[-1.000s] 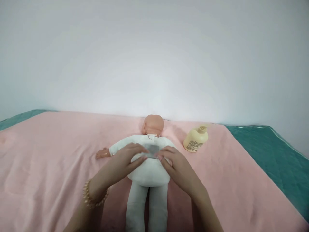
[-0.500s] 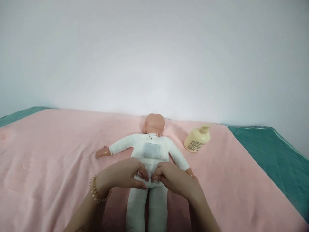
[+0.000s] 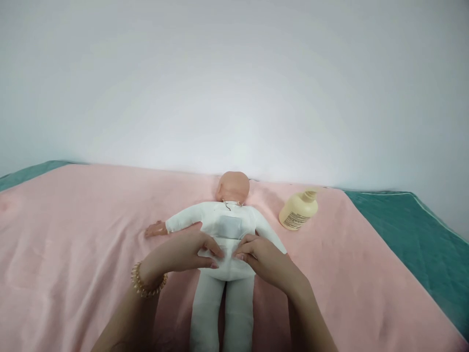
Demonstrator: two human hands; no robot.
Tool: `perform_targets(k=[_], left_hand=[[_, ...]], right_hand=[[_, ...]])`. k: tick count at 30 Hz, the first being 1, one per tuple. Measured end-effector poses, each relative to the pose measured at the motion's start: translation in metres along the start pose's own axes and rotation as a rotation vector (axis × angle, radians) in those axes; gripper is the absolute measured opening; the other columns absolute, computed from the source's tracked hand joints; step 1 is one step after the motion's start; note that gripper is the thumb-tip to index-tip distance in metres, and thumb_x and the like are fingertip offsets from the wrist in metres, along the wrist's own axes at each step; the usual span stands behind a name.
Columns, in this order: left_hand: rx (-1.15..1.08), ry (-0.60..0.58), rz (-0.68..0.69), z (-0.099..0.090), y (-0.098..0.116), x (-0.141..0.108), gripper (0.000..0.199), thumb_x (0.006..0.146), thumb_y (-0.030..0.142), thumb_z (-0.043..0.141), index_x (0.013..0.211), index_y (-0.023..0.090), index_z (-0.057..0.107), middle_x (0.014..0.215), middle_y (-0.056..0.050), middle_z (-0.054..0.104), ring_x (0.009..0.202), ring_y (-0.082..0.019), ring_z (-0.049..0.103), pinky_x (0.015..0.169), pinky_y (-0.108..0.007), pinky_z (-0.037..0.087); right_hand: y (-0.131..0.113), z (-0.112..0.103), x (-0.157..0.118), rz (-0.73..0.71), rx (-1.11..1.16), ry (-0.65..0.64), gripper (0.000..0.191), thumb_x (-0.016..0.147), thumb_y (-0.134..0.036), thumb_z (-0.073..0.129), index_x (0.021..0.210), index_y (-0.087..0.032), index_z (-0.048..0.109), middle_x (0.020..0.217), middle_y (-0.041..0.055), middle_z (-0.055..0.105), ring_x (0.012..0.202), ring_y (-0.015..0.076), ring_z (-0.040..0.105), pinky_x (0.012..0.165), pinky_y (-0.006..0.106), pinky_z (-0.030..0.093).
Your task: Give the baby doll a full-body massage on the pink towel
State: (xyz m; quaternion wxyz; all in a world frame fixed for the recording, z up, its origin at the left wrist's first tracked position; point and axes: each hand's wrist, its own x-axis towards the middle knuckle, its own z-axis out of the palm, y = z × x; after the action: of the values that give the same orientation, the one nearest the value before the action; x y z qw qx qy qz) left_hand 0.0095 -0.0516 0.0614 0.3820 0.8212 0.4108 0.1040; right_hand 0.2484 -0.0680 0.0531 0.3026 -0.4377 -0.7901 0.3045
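A baby doll (image 3: 227, 266) with a white cloth body lies stretched out with the smooth back of its head showing; the face is not visible. Over the left side of its lower back is my left hand (image 3: 196, 252), thumb and fingers apart, nothing held. My right hand (image 3: 258, 255) is opposite, fingers bent and slightly parted, its tips near or on the cloth; contact is hard to judge. A pale grey rectangular patch (image 3: 230, 227) sits on the doll's upper back, just beyond my fingertips.
A cream pump bottle (image 3: 298, 211) stands right of the doll's shoulder. Beneath everything is a pink sheet (image 3: 91, 220), slightly wrinkled, with a green quilted cover (image 3: 403, 225) showing at the right and far left. A pale wall (image 3: 234, 88) rises behind.
Both hands have moved up the doll's back and their fingers have loosened. The cloth that was bunched between them now lies flatter. Doll and bottle keep their places.
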Motion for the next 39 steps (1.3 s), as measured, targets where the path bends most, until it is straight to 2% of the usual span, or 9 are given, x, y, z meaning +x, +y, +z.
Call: perform_targets(k=[4,6,10,12,15,19,26,35,39], left_hand=[[0.011,0.013,0.008,0.006,-0.004,0.003,0.020,0.077,0.029,0.069,0.097,0.027,0.074,0.096,0.000,0.075,0.088,-0.021,0.068,0.072,-0.026,0.054],[0.014,0.029,0.011,0.007,-0.005,0.005,0.018,0.079,0.031,0.067,0.096,0.028,0.074,0.094,0.000,0.075,0.085,-0.021,0.068,0.073,-0.028,0.053],[0.032,0.095,0.018,0.004,-0.004,0.008,0.019,0.086,0.036,0.058,0.092,0.028,0.074,0.093,0.000,0.074,0.083,-0.021,0.067,0.093,-0.039,0.046],[0.038,0.128,0.025,0.003,-0.004,0.009,0.020,0.086,0.036,0.057,0.090,0.027,0.074,0.091,-0.001,0.074,0.083,-0.022,0.066,0.096,-0.042,0.045],[0.014,0.160,0.036,0.006,-0.005,0.012,0.021,0.084,0.037,0.058,0.089,0.025,0.075,0.089,-0.004,0.074,0.082,-0.023,0.066,0.084,-0.038,0.051],[-0.010,0.183,0.038,0.011,-0.008,0.013,0.021,0.081,0.037,0.060,0.089,0.025,0.075,0.085,-0.004,0.074,0.079,-0.023,0.067,0.070,-0.033,0.053],[0.017,0.226,0.019,0.005,-0.006,0.016,0.024,0.084,0.038,0.056,0.090,0.026,0.076,0.088,-0.005,0.074,0.082,-0.024,0.065,0.078,-0.036,0.051],[-0.006,0.228,-0.043,0.009,-0.007,0.026,0.023,0.082,0.035,0.057,0.086,0.024,0.076,0.086,-0.004,0.074,0.077,-0.022,0.064,0.069,-0.031,0.049],[-0.004,0.323,0.001,0.009,-0.004,0.030,0.027,0.087,0.039,0.052,0.081,0.021,0.073,0.081,-0.002,0.072,0.074,-0.020,0.061,0.066,-0.030,0.047]], right_hand=[[-0.003,0.004,0.005,-0.016,-0.072,-0.114,0.028,0.085,-0.024,0.057,0.060,-0.028,0.069,0.076,0.0020,0.067,0.068,0.0216,0.065,0.060,0.036,0.054],[-0.004,0.004,0.006,-0.023,-0.101,-0.110,0.028,0.085,-0.020,0.056,0.060,-0.028,0.069,0.076,0.0020,0.067,0.069,0.0213,0.065,0.059,0.035,0.054],[-0.005,0.001,0.006,-0.030,-0.106,-0.057,0.028,0.083,-0.012,0.055,0.065,-0.027,0.070,0.079,0.0023,0.068,0.072,0.0225,0.066,0.057,0.034,0.054],[-0.004,0.000,0.007,-0.030,-0.112,-0.002,0.030,0.084,-0.009,0.054,0.066,-0.027,0.070,0.080,0.0017,0.068,0.073,0.0217,0.067,0.055,0.032,0.053],[-0.001,0.001,0.009,-0.031,-0.130,0.032,0.031,0.083,-0.007,0.054,0.067,-0.028,0.070,0.079,-0.0002,0.067,0.074,0.0199,0.067,0.057,0.030,0.053],[0.002,0.005,0.011,-0.029,-0.194,-0.030,0.034,0.084,-0.007,0.051,0.070,-0.028,0.073,0.079,0.0006,0.067,0.078,0.0201,0.066,0.063,0.031,0.054],[-0.004,0.003,0.013,0.055,-0.211,-0.003,0.034,0.088,-0.009,0.045,0.078,-0.026,0.073,0.089,0.0036,0.067,0.084,0.0218,0.064,0.070,0.033,0.052],[0.007,0.014,0.021,0.128,-0.241,-0.055,0.028,0.089,-0.011,0.047,0.075,-0.021,0.068,0.087,0.0036,0.062,0.084,0.0191,0.059,0.073,0.030,0.045],[0.015,0.018,0.025,0.065,-0.202,0.091,0.026,0.093,-0.022,0.046,0.073,-0.019,0.063,0.083,0.0034,0.059,0.082,0.0186,0.056,0.073,0.030,0.044]])
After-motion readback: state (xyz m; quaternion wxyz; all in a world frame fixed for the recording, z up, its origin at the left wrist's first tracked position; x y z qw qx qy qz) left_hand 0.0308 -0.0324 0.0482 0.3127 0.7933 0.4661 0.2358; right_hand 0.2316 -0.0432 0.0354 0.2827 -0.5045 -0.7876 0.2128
